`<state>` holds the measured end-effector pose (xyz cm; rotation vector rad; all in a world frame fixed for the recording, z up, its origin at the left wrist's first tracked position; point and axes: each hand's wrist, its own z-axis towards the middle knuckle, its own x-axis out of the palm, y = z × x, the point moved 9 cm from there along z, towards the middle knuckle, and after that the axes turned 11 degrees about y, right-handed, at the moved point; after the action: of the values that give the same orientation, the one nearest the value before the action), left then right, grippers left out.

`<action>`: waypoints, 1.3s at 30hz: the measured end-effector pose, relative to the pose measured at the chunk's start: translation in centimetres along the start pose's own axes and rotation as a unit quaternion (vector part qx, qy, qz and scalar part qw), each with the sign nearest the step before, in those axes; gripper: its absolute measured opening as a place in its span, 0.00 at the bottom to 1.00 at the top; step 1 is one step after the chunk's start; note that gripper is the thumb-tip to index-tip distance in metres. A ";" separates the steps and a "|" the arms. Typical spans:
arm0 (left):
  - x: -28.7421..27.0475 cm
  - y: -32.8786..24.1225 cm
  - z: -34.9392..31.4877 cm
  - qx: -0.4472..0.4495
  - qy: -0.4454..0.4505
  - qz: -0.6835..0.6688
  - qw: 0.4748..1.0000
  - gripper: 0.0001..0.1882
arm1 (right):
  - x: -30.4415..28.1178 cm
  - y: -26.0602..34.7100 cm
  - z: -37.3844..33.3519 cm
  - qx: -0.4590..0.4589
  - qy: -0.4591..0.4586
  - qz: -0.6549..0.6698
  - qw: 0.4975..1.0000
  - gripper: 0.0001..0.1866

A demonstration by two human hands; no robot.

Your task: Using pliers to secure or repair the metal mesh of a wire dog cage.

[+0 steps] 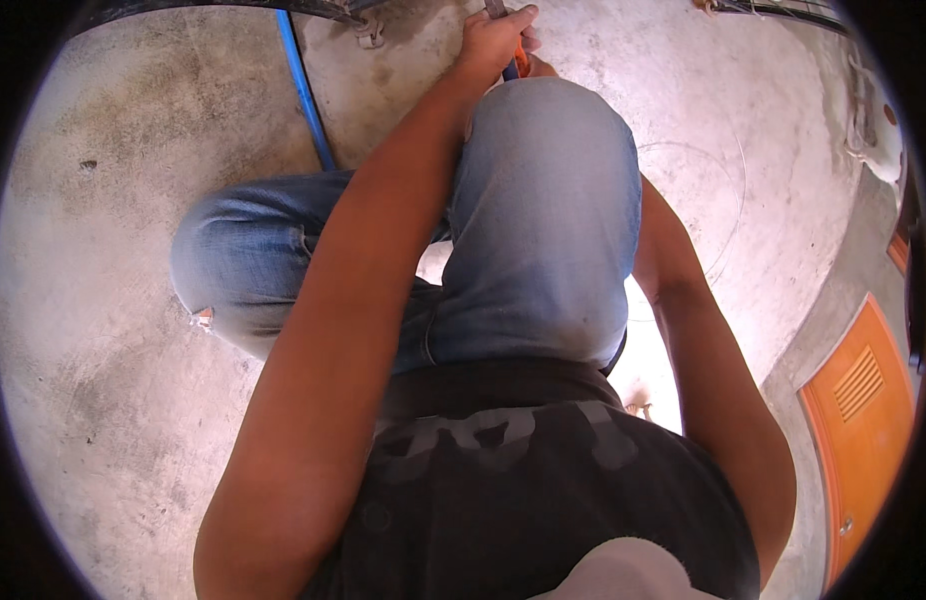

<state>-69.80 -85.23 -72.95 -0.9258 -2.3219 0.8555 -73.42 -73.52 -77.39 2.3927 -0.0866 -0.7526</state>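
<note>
My left hand [488,42] is at the top of the view, just beyond my raised knee [558,130]. Its fingers are closed around a dark, narrow bar-like piece [496,8] whose end sticks out above the hand. Right below it show a bright orange part [523,60] and a short dark blue piece [510,72]; whether they belong to one tool I cannot tell. Only a bit of my right hand [543,68] appears beside the orange part. The knee covers the rest, so its fingers are mostly hidden.
A long blue pipe [305,90] lies on the stained concrete floor [103,250], left of my hands. Thin wire [743,190] curves across the floor on the right. An orange louvred door [858,400] stands at the far right. Dark metal framework [213,8] runs along the top edge.
</note>
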 end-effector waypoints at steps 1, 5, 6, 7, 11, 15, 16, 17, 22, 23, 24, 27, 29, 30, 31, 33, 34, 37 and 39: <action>1.4 -0.1 0.1 0.007 0.025 -0.039 0.999 0.16 | -0.9 -1.3 0.4 0.011 -0.015 0.014 1.000 0.20; -1.1 -0.8 0.3 0.114 -0.009 -0.039 0.993 0.16 | -3.6 4.0 -2.1 0.024 -0.043 -0.092 0.995 0.18; 0.0 -1.1 -0.8 0.061 -0.024 -0.039 0.997 0.16 | -4.2 3.3 -2.3 0.032 -0.049 -0.094 0.994 0.18; 0.8 -0.9 -1.6 0.007 -0.040 -0.038 0.998 0.16 | -4.9 2.6 -2.5 0.041 -0.059 -0.100 0.992 0.17; -0.1 1.0 3.7 0.061 -0.003 -0.068 0.996 0.19 | -5.3 4.7 -3.2 -0.008 -0.056 -0.139 0.989 0.16; -0.9 1.5 3.7 0.033 -0.040 -0.118 0.992 0.17 | -5.0 4.7 -2.7 -0.030 -0.021 -0.155 0.987 0.16; -0.9 1.4 3.5 0.024 -0.069 -0.122 0.990 0.17 | -4.0 2.5 -0.9 -0.055 0.082 -0.037 0.994 0.17; -0.2 1.1 3.2 0.021 -0.063 -0.123 0.990 0.17 | -2.8 1.1 -0.2 -0.074 0.184 0.083 0.977 0.19; -0.7 0.5 1.2 -0.022 -0.037 -0.109 0.993 0.13 | 0.6 1.7 -2.7 0.020 0.312 0.474 0.823 0.23; -1.3 0.4 1.2 -0.020 -0.041 -0.111 0.993 0.13 | 1.0 2.5 -3.2 0.029 0.323 0.560 0.762 0.22; -1.4 0.1 1.3 -0.001 -0.020 -0.102 0.995 0.12 | 1.0 2.8 -3.2 0.030 0.324 0.559 0.763 0.22; -0.9 0.5 1.7 0.011 0.042 -0.106 0.993 0.12 | 0.1 2.9 -2.9 0.020 0.313 0.391 0.865 0.23; -0.1 1.0 1.8 0.003 0.083 -0.117 0.990 0.12 | -0.8 3.2 -2.6 0.012 0.298 0.272 0.915 0.24; -0.5 1.3 2.0 0.021 0.058 -0.126 0.990 0.14 | -1.4 3.5 -2.3 0.005 0.288 0.208 0.935 0.24; -0.9 1.4 2.4 0.039 0.032 -0.135 0.990 0.15 | -2.0 3.9 -2.1 -0.002 0.276 0.144 0.950 0.24; -1.0 1.1 2.8 0.061 0.031 -0.112 0.991 0.16 | -2.3 3.8 -1.7 -0.007 0.264 0.080 0.961 0.24; -1.0 0.7 2.9 0.082 0.029 -0.088 0.992 0.18 | -3.7 3.9 -1.0 -0.011 0.185 -0.039 0.982 0.24; 1.1 1.6 3.7 -0.025 0.047 -0.085 0.995 0.18 | -5.5 4.0 -1.7 0.023 0.074 -0.182 0.980 0.24; 2.2 2.2 4.4 -0.033 0.002 -0.119 0.992 0.19 | -6.2 3.7 -2.3 0.056 0.043 -0.211 0.975 0.26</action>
<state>-73.09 -83.97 -77.03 -0.6580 -2.4084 0.6820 -76.96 -73.79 -70.63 2.5803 0.4379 -0.8498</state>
